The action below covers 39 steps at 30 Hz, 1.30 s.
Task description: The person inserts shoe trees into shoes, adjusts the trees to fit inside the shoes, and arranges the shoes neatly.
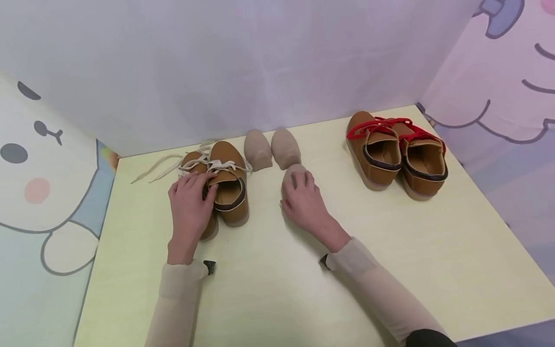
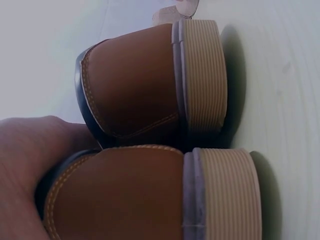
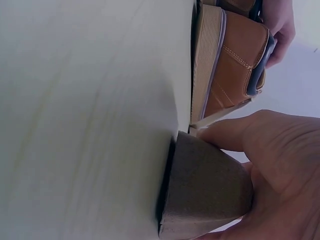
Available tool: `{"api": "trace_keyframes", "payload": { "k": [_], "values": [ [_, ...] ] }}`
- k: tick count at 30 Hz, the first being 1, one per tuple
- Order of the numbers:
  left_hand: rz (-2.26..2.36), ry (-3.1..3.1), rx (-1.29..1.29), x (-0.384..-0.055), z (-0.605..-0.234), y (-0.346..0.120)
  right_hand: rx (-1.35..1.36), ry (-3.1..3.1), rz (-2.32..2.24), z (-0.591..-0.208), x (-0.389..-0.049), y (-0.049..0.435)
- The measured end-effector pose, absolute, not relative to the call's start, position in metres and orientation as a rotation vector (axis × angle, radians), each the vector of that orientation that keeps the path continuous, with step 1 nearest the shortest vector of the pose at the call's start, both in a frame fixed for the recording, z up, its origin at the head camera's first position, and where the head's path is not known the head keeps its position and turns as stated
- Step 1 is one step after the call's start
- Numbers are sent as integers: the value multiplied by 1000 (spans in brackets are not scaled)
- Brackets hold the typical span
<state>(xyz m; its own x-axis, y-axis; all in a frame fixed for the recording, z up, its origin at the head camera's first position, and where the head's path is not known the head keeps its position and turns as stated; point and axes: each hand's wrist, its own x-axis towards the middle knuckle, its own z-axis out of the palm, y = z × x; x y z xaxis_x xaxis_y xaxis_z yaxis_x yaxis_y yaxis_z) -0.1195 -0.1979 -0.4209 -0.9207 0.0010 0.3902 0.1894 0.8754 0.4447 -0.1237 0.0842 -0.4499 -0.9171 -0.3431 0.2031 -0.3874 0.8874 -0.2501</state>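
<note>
In the head view my left hand [image 1: 191, 200] grips the left shoe of a brown pair with white laces, its fingers over the tongue and opening. That brown shoe [image 2: 120, 195] is partly hidden under the hand. Its mate [image 1: 227, 154] stands upright right beside it. My right hand [image 1: 305, 202] holds a grey-beige moulded shoe insert [image 3: 207, 185] between thumb and fingers, low over the table. Two matching inserts, a left one [image 1: 257, 149] and a right one [image 1: 286, 147], lie just beyond the right hand, near the back wall.
A second brown pair with red laces, a left shoe [image 1: 375, 164] and a right shoe [image 1: 422, 168], stands at the right of the pale table [image 1: 269, 299]. A loose white lace [image 1: 160, 168] trails at the back left. Cartoon-printed cloth [image 1: 47, 159] surrounds the table.
</note>
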Motion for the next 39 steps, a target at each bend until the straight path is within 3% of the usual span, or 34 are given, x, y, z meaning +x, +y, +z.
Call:
{"api": "trace_keyframes", "payload": {
  "k": [26, 39],
  "values": [
    [-690, -2669, -109, -120, -422, -198, 577, -2946, 701, -436, -119, 87],
    [-725, -2679, -40, -122, -419, -195, 604, -2905, 788, -410, -113, 76]
  ]
}}
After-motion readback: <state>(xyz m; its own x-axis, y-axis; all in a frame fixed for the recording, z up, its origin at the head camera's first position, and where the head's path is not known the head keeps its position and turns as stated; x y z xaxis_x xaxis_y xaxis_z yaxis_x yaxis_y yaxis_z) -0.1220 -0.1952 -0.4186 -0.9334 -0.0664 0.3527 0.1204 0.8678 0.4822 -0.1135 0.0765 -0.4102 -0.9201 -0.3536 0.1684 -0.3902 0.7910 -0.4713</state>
